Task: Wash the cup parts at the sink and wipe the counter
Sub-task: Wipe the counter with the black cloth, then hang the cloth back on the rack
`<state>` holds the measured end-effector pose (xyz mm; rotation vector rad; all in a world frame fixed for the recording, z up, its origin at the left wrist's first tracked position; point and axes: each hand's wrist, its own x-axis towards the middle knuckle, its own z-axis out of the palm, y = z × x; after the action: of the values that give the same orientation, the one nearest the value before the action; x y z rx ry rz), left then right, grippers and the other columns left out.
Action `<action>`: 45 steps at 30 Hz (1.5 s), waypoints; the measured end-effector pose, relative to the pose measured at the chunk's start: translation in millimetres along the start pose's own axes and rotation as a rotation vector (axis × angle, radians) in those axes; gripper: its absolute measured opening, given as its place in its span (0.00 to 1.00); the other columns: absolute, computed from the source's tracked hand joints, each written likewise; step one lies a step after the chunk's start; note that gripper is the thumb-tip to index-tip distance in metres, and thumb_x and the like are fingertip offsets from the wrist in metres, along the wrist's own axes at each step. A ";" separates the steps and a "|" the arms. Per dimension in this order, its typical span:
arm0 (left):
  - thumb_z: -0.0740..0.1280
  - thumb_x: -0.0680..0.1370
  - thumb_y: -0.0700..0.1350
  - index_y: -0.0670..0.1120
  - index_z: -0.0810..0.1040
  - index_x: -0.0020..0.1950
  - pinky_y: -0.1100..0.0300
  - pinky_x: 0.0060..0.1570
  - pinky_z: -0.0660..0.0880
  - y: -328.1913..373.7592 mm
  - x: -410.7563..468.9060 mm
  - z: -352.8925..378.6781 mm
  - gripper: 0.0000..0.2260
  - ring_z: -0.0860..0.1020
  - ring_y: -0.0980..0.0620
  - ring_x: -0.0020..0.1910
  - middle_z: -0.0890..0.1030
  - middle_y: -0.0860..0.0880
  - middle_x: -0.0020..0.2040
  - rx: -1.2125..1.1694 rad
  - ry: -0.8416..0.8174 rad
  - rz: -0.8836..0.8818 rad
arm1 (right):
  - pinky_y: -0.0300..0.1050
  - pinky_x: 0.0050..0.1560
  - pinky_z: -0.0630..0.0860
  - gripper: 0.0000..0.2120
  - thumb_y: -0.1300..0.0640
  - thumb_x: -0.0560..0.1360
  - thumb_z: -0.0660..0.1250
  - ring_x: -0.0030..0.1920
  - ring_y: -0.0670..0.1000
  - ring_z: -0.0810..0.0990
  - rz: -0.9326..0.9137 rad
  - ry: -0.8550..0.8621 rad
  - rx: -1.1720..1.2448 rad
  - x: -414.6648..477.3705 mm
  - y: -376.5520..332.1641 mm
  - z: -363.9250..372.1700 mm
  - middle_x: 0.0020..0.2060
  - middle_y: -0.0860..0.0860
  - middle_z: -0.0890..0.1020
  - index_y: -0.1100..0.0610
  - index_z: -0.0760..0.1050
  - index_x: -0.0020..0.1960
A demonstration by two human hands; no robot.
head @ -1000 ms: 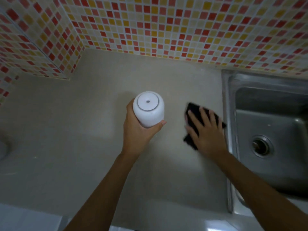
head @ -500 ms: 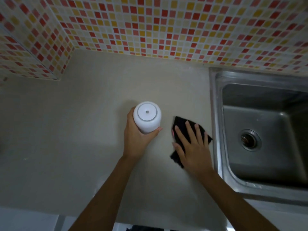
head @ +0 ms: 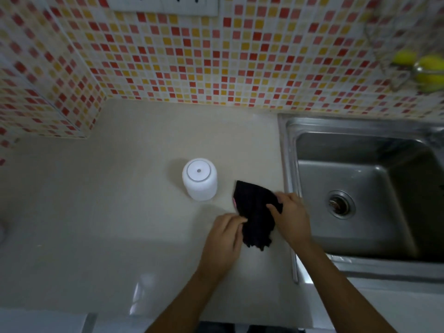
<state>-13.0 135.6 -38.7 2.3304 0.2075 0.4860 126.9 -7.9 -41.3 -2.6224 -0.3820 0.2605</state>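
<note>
- A person's left hand [head: 224,236] and right hand [head: 292,217] both hold a black cloth [head: 255,212] over a pale counter [head: 96,212], just toward 4 o'clock from the picture's centre
- The left hand pinches the cloth's 9 o'clock edge, its fingers curled in on the fabric and its forearm reaching in from 6 o'clock
- The right hand grips the cloth's 3 o'clock edge, with the thumb laid across the top of the fabric and the fingers curled over it
- The cloth is bunched between the two hands, with a ragged end at 6 o'clock and a sliver of pink on its 9 o'clock edge; whether it rests on the counter or hangs just above it cannot be told
- A white cup [head: 199,179] stands upside down on the counter, its round base up with a small dot at the middle; it sits at 10 o'clock from the cloth, near but apart, and neither hand touches it
- A stainless steel sink [head: 288,164] fills the 3 o'clock side, its rim just beside the right hand, with a round drain [head: 341,205] in the basin floor
- A mosaic tile wall [head: 216,56] of red, orange, yellow and cream runs across 12 o'clock and turns a corner at 10 o'clock
- A white socket plate [head: 163,4] sits at the top edge near 12 o'clock
- At 2 o'clock, blurred yellow-green round things [head: 427,70] sit in a wire rack
</note>
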 end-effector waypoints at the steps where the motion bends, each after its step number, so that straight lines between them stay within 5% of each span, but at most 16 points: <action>1: 0.57 0.77 0.40 0.41 0.78 0.55 0.66 0.56 0.68 4.1 18.8 8.1 0.13 0.74 0.50 0.51 0.79 0.45 0.52 0.028 -0.076 0.020 | 0.51 0.54 0.73 0.15 0.55 0.74 0.70 0.53 0.60 0.76 0.011 -0.025 0.018 2.2 -1.7 -2.9 0.49 0.60 0.78 0.59 0.77 0.58; 4: 0.54 0.76 0.41 0.42 0.72 0.66 0.55 0.62 0.70 9.3 72.0 28.4 0.20 0.74 0.42 0.60 0.75 0.43 0.64 0.229 -0.238 -0.011 | 0.47 0.53 0.71 0.11 0.54 0.73 0.71 0.53 0.57 0.76 0.024 -0.122 0.070 11.5 -0.9 -10.6 0.49 0.58 0.80 0.57 0.78 0.53; 6: 0.57 0.77 0.37 0.43 0.62 0.74 0.51 0.68 0.62 4.7 98.2 33.9 0.24 0.65 0.41 0.69 0.66 0.44 0.73 0.376 -0.371 -0.092 | 0.44 0.48 0.73 0.07 0.56 0.72 0.71 0.49 0.55 0.78 0.013 -0.166 0.125 16.1 1.3 -17.7 0.46 0.56 0.81 0.57 0.79 0.49; 10: 0.60 0.78 0.42 0.47 0.74 0.63 0.52 0.60 0.65 11.8 125.6 28.4 0.13 0.70 0.43 0.62 0.76 0.45 0.62 0.428 -0.450 -0.093 | 0.37 0.38 0.72 0.05 0.58 0.74 0.70 0.42 0.49 0.78 -0.020 -0.217 0.243 10.6 3.9 -52.3 0.41 0.50 0.80 0.57 0.77 0.48; 12: 0.62 0.78 0.45 0.47 0.77 0.54 0.54 0.55 0.64 26.0 131.4 21.1 0.07 0.74 0.45 0.56 0.80 0.47 0.54 0.399 -0.426 -0.044 | 0.29 0.32 0.68 0.03 0.58 0.73 0.70 0.38 0.47 0.77 -0.054 -0.192 0.278 6.3 9.4 -77.4 0.37 0.49 0.79 0.56 0.77 0.44; 15: 0.64 0.78 0.45 0.47 0.78 0.52 0.54 0.54 0.66 57.9 138.7 11.3 0.05 0.77 0.47 0.50 0.80 0.48 0.49 0.305 -0.324 0.068 | 0.32 0.37 0.71 0.05 0.58 0.71 0.72 0.35 0.45 0.77 -0.088 -0.076 0.316 4.1 23.0 -123.8 0.35 0.47 0.80 0.50 0.76 0.42; 17: 0.66 0.77 0.45 0.46 0.79 0.51 0.54 0.52 0.70 86.6 145.5 8.3 0.05 0.78 0.47 0.47 0.80 0.48 0.47 0.267 -0.284 0.155 | 0.36 0.40 0.72 0.04 0.58 0.71 0.73 0.37 0.46 0.78 -0.090 -0.002 0.324 5.4 37.2 -155.2 0.36 0.48 0.81 0.51 0.79 0.43; 22: 0.66 0.78 0.42 0.42 0.79 0.53 0.58 0.49 0.70 160.2 166.6 20.5 0.06 0.79 0.45 0.47 0.80 0.44 0.49 0.222 -0.226 0.219 | 0.28 0.38 0.71 0.03 0.58 0.73 0.71 0.40 0.47 0.81 -0.192 0.087 0.278 10.4 68.9 -224.8 0.37 0.46 0.82 0.54 0.81 0.46; 27: 0.65 0.78 0.42 0.42 0.78 0.56 0.68 0.51 0.67 226.8 195.7 33.8 0.08 0.76 0.50 0.52 0.79 0.45 0.54 0.091 -0.141 0.203 | 0.46 0.51 0.79 0.06 0.59 0.74 0.70 0.47 0.49 0.82 -0.251 0.169 0.397 21.3 97.4 -291.9 0.46 0.50 0.84 0.56 0.80 0.51; 38: 0.66 0.78 0.43 0.45 0.78 0.54 0.78 0.44 0.68 355.1 287.7 51.7 0.06 0.73 0.66 0.42 0.76 0.57 0.43 -0.090 -0.005 0.307 | 0.52 0.54 0.79 0.07 0.59 0.75 0.69 0.51 0.52 0.81 -0.286 0.283 0.684 99.4 148.6 -428.0 0.47 0.51 0.83 0.48 0.80 0.46; 43: 0.66 0.78 0.42 0.41 0.77 0.51 0.68 0.43 0.71 383.4 351.7 69.9 0.05 0.75 0.55 0.43 0.79 0.49 0.45 -0.102 -0.010 0.264 | 0.40 0.49 0.78 0.06 0.62 0.76 0.68 0.49 0.49 0.81 -0.232 0.295 0.762 154.5 150.8 -464.6 0.43 0.46 0.82 0.56 0.80 0.51; 45: 0.66 0.78 0.41 0.41 0.77 0.51 0.74 0.39 0.68 382.6 374.5 79.8 0.05 0.75 0.53 0.45 0.81 0.44 0.48 -0.055 -0.017 0.237 | 0.35 0.46 0.76 0.08 0.63 0.75 0.68 0.46 0.47 0.80 -0.203 0.285 0.734 175.3 152.4 -466.4 0.45 0.49 0.82 0.59 0.79 0.54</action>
<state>364.9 -82.6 281.6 2.3156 -0.0901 0.5799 441.6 -281.8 270.8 -1.8488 -0.3624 -0.0440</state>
